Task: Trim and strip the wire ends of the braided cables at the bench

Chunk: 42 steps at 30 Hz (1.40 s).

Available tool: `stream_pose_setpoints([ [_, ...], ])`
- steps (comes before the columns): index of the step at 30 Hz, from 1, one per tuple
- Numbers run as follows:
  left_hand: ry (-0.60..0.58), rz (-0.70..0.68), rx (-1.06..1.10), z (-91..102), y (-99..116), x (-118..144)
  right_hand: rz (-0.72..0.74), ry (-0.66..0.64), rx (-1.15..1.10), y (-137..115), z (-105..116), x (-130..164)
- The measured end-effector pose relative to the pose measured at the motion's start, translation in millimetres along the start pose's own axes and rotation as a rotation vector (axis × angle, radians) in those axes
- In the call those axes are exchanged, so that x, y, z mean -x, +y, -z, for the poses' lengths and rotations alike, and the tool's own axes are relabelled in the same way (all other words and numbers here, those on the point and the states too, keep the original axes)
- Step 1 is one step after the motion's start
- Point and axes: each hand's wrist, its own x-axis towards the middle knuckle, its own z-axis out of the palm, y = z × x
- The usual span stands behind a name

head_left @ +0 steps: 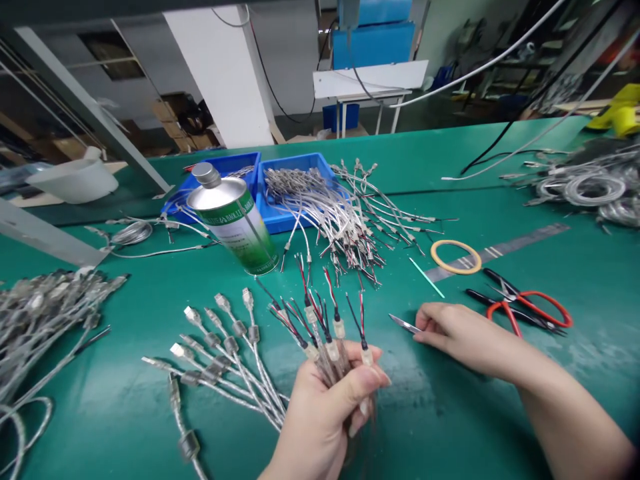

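Cables (280,353) fill the left hand (320,420), a bundle of short silver leads clenched in the fist low in the middle of the view. Their long axis runs up and away from the palm: the stripped ends with red and black wires stand up just above the fingers, while the plug ends fan out to the left and lie flat on the green table (450,413). The thumb and fingers are closed tight around the bundle.

The right hand (455,333) rests on the table to the right of the bundle, fingers pinched on a small metal tool (404,325) whose tip points left toward the wire ends. It looks like tweezers or a thin blade, though too little shows to be sure. That tip lies near the rightmost wires but apart from them, so the right hand is the nearer one to the bare ends.

Beyond the hands, a metal can (235,220) lies tilted in front of two blue trays (280,213), with a heap of similar cables (345,220) spilling from the right tray. Red-handled scissors (525,310) and a ring of tape (455,257) lie to the right; more cable piles (45,307) sit at the left edge.
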Motion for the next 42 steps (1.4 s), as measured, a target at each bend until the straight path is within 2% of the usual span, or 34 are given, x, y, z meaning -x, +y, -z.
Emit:
stream_pose_setpoints([
  [5, 0.003, -0.012, 0.026, 2.6, -1.1, 1.1, 0.083, 0.094, -0.216, -23.5, 0.3, 11.0],
  [8, 0.023, -0.005, 0.02, 2.7, -2.4, 1.4, 0.226, 0.191, -0.362, -42.2, -1.1, 25.7],
  [12, 0.031, -0.031, -0.009, 1.1, -4.2, 1.0, 0.435, 0.293, -0.286, -58.2, -4.5, 42.0],
  [17, 0.071, -0.009, -0.031, -0.7, -5.1, -0.5, 0.451, 0.352, -0.28, -63.5, -10.8, 47.5],
  [20, 0.066, 0.011, -0.043, -0.8, -5.2, -1.1, 0.518, 0.357, -0.281, -63.7, -12.1, 47.0],
  [23, 0.053, -0.003, -0.059, 0.3, -5.6, -1.0, 0.594, 0.292, -0.282, -62.8, -11.7, 47.3],
  [26, 0.031, -0.017, -0.062, 1.0, -5.5, -0.3, 0.583, 0.236, -0.315, -62.5, -11.1, 49.0],
  [32, 0.026, -0.026, -0.055, 0.3, -4.5, -0.5, 0.493, 0.207, -0.336, -63.7, -11.2, 51.5],
  [42, 0.046, -0.024, -0.036, 1.2, -6.6, 0.6, 0.491, 0.19, -0.356, -65.3, -8.5, 51.8],
])
